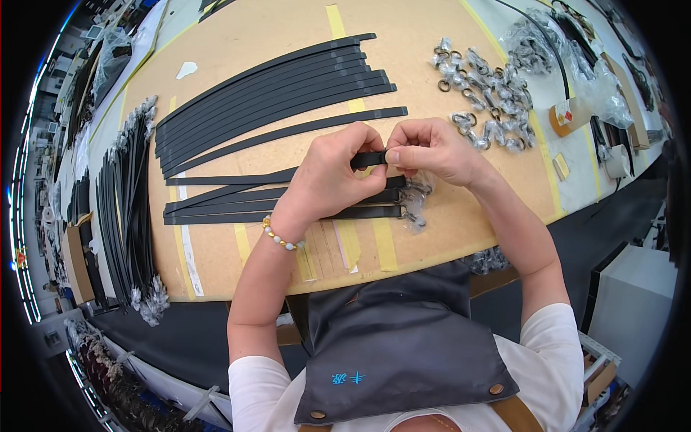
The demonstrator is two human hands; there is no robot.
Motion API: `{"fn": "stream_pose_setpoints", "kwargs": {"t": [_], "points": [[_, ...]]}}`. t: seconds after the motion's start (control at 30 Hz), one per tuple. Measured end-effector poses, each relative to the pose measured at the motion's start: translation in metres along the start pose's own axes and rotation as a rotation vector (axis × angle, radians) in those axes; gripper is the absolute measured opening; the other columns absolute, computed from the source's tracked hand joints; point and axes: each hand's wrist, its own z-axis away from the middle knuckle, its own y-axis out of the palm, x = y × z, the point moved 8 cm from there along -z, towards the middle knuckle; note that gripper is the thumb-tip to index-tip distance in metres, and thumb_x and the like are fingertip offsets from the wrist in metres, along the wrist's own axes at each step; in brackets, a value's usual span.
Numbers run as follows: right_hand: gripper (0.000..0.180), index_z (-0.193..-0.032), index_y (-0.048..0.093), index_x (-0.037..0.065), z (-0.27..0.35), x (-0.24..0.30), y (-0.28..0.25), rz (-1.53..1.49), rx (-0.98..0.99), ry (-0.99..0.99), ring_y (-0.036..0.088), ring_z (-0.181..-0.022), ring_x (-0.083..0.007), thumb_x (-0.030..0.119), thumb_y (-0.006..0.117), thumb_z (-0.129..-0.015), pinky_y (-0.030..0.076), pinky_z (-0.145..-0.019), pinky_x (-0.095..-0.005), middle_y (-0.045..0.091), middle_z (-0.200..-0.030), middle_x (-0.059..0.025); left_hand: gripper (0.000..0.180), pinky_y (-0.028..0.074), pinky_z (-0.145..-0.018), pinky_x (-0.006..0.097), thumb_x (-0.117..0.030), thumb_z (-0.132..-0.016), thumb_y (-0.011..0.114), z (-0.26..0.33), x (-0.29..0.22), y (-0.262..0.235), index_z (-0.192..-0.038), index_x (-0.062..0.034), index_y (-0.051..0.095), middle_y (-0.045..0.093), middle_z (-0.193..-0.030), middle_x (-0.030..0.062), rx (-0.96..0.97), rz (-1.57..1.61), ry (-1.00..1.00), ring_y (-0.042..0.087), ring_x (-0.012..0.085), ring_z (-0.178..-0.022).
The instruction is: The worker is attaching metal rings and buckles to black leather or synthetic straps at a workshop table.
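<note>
My left hand (pixel 335 169) is closed on a black strap (pixel 368 160), holding it a little behind its end, just above the table. At that end, the thumb and fingers of my right hand (pixel 432 151) pinch the strap tip; whether a small metal part sits between them is hidden. Below my hands lie several straps (pixel 367 212) whose right ends carry metal clasps in clear plastic wrap (pixel 414 209). One loose strap (pixel 295 137) lies just beyond my hands, with a row of flat black straps (pixel 281 97) farther away.
Plastic-wrapped metal clasps with rings (pixel 489 93) lie scattered at the right. A bundle of straps with wrapped ends (pixel 126 201) hangs along the left edge. Near the right edge stand an amber bottle (pixel 568 117) and a white roll (pixel 617 162). Yellow tape (pixel 385 245) marks the tabletop (pixel 432 230).
</note>
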Motion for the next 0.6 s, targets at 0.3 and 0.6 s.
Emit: {"fn": "stream_pose_setpoints", "kwargs": {"t": [0.3,0.6], "points": [[0.023,-0.089,0.067,0.002,0.0001,0.0005,0.0027,0.009,0.054,0.009,0.053,-0.065,-0.0054,0.022,0.078,-0.093,0.043,-0.057,-0.0226,0.061,-0.074,0.0016,0.021,0.052,-0.06,0.031,-0.004,-0.075,0.075,-0.0001,0.0037,-0.0001,-0.091,-0.001,0.062,0.066,-0.077,0.0099,0.049,0.009,-0.06,0.065,0.0198,-0.066],[0.023,-0.088,0.066,0.006,0.0002,0.0003,0.0008,0.067,0.055,0.037,0.056,-0.067,-0.0047,0.025,0.077,-0.093,0.045,-0.06,-0.0219,0.062,-0.077,0.0036,0.019,0.051,-0.058,0.031,-0.005,-0.075,0.075,-0.0014,0.0022,-0.0004,-0.089,-0.0007,0.063,0.065,-0.074,0.0099,0.028,0.006,-0.04,0.064,0.0204,-0.064]]}}
